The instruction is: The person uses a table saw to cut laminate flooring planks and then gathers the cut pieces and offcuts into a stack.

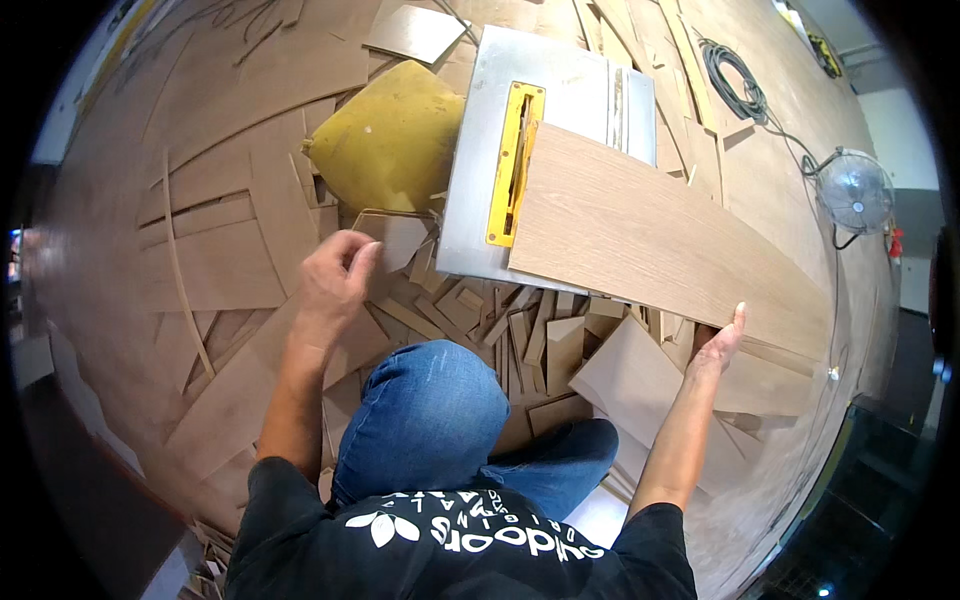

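Observation:
A table saw's metal top (pixel 477 150) has a yellow slotted insert (pixel 498 208). A long light wooden board (pixel 640 250) lies across it, its left end beside the slot and its right part jutting past the edge. My right hand (pixel 720 342) grips the board's near edge toward the right, thumb on top, fingers partly hidden underneath. Left of the saw's near corner, my left hand (pixel 340 268) hovers with fingers curled, apart from the board; whether anything is inside them I cannot make out. A small wood offcut (pixel 395 236) is just right of it.
A yellow plastic-looking piece (pixel 385 130) sits left of the saw. Scattered wood offcuts (pixel 545 350) surround my bent knee (pixel 420 410). Larger sheets (pixel 210 265) cover the left floor. A coiled cable (pixel 732 82) and round fan (pixel 854 190) are at the right.

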`<state>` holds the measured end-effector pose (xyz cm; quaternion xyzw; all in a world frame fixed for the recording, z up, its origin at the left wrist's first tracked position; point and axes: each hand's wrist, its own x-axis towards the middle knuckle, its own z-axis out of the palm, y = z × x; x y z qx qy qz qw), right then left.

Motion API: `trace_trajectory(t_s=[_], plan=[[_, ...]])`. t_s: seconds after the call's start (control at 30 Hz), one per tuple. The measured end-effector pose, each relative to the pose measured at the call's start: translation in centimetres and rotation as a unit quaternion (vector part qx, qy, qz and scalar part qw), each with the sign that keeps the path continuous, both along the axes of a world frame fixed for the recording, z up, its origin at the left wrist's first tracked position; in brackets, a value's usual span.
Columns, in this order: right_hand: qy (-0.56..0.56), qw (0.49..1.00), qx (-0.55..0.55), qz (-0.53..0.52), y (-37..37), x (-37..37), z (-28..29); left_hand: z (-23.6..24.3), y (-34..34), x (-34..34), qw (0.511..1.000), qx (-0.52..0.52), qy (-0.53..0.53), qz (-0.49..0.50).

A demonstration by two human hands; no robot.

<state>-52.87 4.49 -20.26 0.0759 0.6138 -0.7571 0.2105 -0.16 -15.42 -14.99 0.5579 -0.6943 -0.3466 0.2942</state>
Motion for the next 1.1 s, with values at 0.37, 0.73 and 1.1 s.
trace_trajectory(t_s=[0.37,0.73,1.1], plan=[[-0.023,0.998,-0.025,0.052,-0.4,0.0,0.4,-0.6,2.1,-9.2,0.804,0.498,0.249,-0.209],[-0.006,0.998,-0.033,0.044,-0.4,-0.1,-0.2,-2.6,2.9,-11.2,0.794,0.489,0.317,-0.175],[-0.018,0.999,-0.003,0.039,-1.2,0.5,0.8,-2.5,2.9,-11.1,0.81,0.443,0.331,-0.197]])
